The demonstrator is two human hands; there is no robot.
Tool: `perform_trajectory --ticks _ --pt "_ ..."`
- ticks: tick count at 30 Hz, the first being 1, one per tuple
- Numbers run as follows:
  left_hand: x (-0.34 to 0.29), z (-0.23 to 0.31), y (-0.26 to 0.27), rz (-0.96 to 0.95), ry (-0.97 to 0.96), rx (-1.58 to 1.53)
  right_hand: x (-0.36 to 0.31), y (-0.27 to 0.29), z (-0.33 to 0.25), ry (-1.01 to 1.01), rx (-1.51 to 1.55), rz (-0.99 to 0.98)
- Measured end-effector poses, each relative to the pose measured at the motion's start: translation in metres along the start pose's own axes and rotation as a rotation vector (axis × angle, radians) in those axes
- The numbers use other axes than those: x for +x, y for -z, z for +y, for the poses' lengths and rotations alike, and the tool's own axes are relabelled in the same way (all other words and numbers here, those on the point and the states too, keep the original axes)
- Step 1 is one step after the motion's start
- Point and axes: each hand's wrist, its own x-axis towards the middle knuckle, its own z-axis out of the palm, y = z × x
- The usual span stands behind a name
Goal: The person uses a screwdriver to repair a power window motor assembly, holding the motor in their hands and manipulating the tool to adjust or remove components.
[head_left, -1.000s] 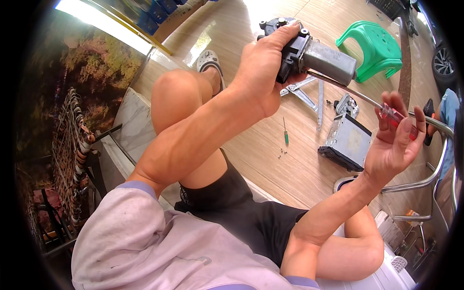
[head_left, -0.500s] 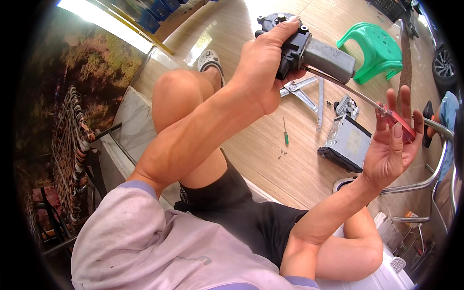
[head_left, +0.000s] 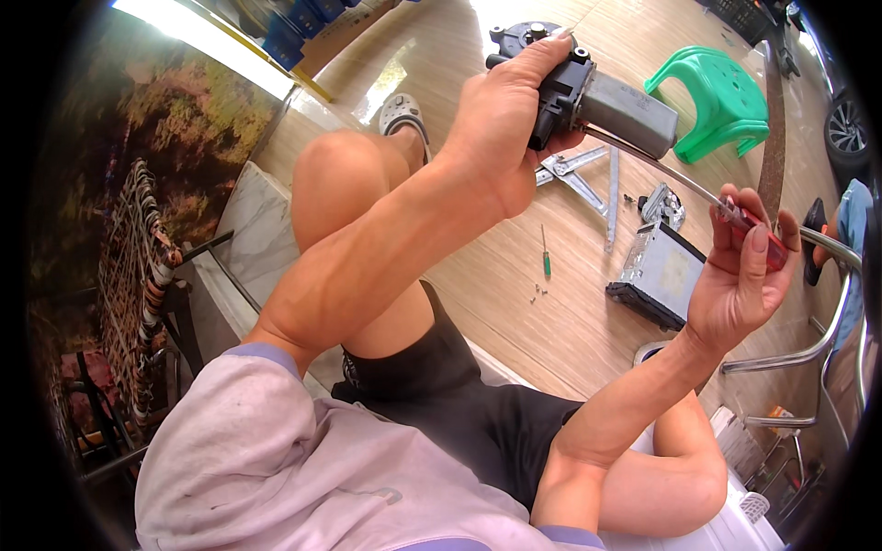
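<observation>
two screwdrivers point(head_left: 776, 254) point(head_left: 548, 265), one motor point(head_left: 634, 112), one stool point(head_left: 721, 87)

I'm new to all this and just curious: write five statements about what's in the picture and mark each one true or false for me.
1. The left hand holds a black-and-silver motor. True.
2. The right hand holds a hammer. False: it holds a red-handled screwdriver.
3. A green-handled screwdriver lies on the floor. True.
4. The plastic stool is yellow. False: it is green.
5. The person's shorts are white. False: they are black.
</observation>
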Motion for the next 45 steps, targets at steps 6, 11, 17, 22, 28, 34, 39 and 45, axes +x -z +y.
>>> perform_trajectory --ticks 6,11,17,22,28,34,39,45 --pt "-0.002 0.000 0.000 -0.003 0.049 0.052 0.002 0.009 0.007 -0.016 -0.018 -0.010" --pt "0.003 -0.002 0.002 -0.030 -0.009 -0.029 -0.002 -0.012 0.002 -0.002 0.083 0.093" --pt "0.002 -0.002 0.001 -0.007 0.003 -0.038 0.001 0.016 0.009 -0.121 -0.121 0.074" --pt "0.003 -0.001 0.003 -0.021 -0.015 -0.045 -0.001 -0.018 -0.002 -0.025 0.155 0.067" --pt "0.000 0.002 0.002 0.011 -0.002 0.019 -0.001 0.029 0.007 -0.244 -0.192 0.053" --pt "0.002 0.003 0.003 0.017 -0.039 -0.023 0.000 -0.010 0.005 -0.066 0.107 0.014" --pt "0.001 0.005 0.003 0.021 -0.056 -0.003 -0.003 0.009 0.010 -0.111 0.058 -0.041" --pt "0.002 0.003 0.007 -0.003 0.031 0.041 0.000 0.013 0.025 -0.107 -0.040 0.057"
